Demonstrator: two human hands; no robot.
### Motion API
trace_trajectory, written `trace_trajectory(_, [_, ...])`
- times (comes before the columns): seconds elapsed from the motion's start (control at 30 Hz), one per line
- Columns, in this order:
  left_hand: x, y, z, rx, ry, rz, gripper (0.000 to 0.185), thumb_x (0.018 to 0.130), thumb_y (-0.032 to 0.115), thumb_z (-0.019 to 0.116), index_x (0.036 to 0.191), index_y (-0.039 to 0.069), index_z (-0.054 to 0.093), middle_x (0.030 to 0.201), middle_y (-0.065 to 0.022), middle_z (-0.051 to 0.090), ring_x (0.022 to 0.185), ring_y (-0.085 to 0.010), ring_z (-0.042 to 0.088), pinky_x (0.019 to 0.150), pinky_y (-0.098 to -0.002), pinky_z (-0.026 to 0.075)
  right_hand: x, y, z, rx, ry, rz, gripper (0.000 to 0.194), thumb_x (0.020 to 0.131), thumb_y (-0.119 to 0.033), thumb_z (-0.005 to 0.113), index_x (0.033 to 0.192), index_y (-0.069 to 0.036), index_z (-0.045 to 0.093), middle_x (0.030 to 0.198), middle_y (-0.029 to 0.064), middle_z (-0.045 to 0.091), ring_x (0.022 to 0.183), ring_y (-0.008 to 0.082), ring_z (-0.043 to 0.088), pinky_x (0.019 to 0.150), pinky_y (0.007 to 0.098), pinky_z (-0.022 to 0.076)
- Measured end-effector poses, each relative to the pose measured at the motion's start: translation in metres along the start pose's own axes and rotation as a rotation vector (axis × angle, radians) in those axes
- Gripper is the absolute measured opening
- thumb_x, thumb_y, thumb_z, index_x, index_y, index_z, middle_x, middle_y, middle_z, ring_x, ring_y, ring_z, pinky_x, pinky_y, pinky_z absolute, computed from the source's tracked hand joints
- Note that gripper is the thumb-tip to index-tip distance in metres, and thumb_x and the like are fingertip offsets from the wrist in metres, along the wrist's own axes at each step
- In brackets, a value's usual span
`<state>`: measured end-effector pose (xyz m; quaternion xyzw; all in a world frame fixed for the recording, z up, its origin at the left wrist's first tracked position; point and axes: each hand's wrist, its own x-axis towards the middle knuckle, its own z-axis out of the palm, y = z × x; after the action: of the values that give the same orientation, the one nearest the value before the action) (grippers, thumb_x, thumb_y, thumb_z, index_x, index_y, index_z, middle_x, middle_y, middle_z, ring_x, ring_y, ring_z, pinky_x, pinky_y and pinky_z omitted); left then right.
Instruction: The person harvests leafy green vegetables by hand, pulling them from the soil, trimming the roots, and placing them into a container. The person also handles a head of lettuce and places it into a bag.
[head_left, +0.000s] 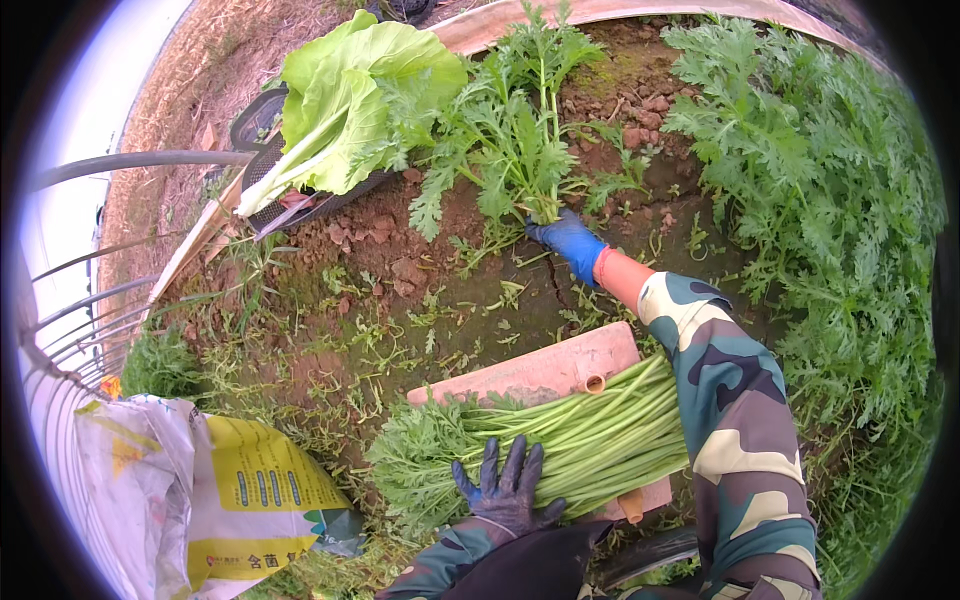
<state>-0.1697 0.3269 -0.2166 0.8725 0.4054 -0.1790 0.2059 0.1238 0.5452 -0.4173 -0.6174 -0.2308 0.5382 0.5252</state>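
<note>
A bundle of cut leafy greens with long stems (600, 435) lies across a pinkish board (540, 364), leaves to the left. My left hand (506, 487), in a dark blue glove, rests on the bundle with its fingers spread. Farther out, my right hand (574, 244), in a blue glove, grips the base of a leafy green plant (517, 142). Its fingertips are partly hidden by the stems. Two short tubular pegs stand at the board's edges, one peg (595, 384) beyond the stems and another peg (632, 506) on the near side.
Dense greens (825, 225) grow along the right. Large pale-green leaves (367, 97) lie over a black mesh basket (322, 206) at the upper left. A printed plastic sack (247, 487) stands at the lower left. Leaf scraps litter the soil (480, 300); greenhouse hoops (142, 161) line the left.
</note>
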Motion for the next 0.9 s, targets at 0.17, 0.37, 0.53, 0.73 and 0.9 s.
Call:
trace_trajectory(0.17, [-0.001, 0.001, -0.003, 0.028, 0.068, 0.012, 0.088, 0.063, 0.063, 0.069, 0.136, 0.019, 0.046, 0.148, -0.0102, 0.034, 0.140, -0.0398, 0.022, 0.103, -0.0746, 0.001, 0.020, 0.017, 0.013, -0.038, -0.029, 0.023, 0.048, 0.077, -0.010, 0.074, 0.119, 0.003, 0.054, 0.103, 0.0134, 0.066, 0.087, 0.0187, 0.061, 0.078, 0.0324, 0.0497])
trace_trajectory(0.37, [-0.003, -0.003, 0.001, -0.035, 0.087, 0.022, 0.090, 0.071, 0.069, 0.059, 0.145, 0.024, 0.036, 0.153, -0.0037, 0.026, 0.142, -0.0368, 0.018, 0.100, -0.0758, -0.001, 0.021, 0.005, -0.027, -0.230, -0.147, 0.110, 0.032, 0.090, -0.024, 0.063, 0.110, 0.001, 0.061, 0.083, 0.0089, 0.064, 0.066, 0.0185, 0.058, 0.060, 0.0307, 0.0473])
trace_trajectory(0.53, [-0.004, -0.001, -0.002, -0.008, 0.064, 0.026, 0.089, 0.074, 0.066, 0.058, 0.146, 0.022, 0.033, 0.153, -0.0051, 0.027, 0.142, -0.0363, 0.017, 0.102, -0.0741, -0.002, -0.058, -0.116, -0.087, 0.536, -0.637, 0.494, 0.023, 0.098, -0.021, 0.051, 0.099, 0.000, 0.059, 0.063, -0.0053, 0.044, 0.046, 0.0020, 0.034, 0.040, 0.0167, 0.0252])
trace_trajectory(0.73, [-0.009, 0.011, -0.007, 0.054, 0.146, 0.057, 0.087, 0.078, 0.064, 0.052, 0.149, 0.018, 0.027, 0.154, -0.0063, 0.025, 0.144, -0.0343, 0.013, 0.106, -0.0703, -0.003, -0.251, -0.264, -0.102, 0.423, -0.611, 0.253, 0.027, 0.098, -0.025, 0.051, 0.105, 0.001, 0.056, 0.064, -0.0055, 0.042, 0.048, 0.0018, 0.033, 0.042, 0.0163, 0.0249])
trace_trajectory(0.9, [-0.018, 0.018, -0.011, 0.030, 0.304, 0.092, 0.086, 0.078, 0.055, 0.054, 0.148, 0.013, 0.027, 0.152, -0.0097, 0.027, 0.142, -0.0347, 0.018, 0.109, -0.0663, -0.002, -0.390, -0.290, -0.074, 0.333, -0.556, 0.001, 0.031, 0.098, -0.029, 0.052, 0.106, 0.000, 0.056, 0.067, -0.0031, 0.045, 0.050, 0.0021, 0.037, 0.045, 0.0165, 0.0283])
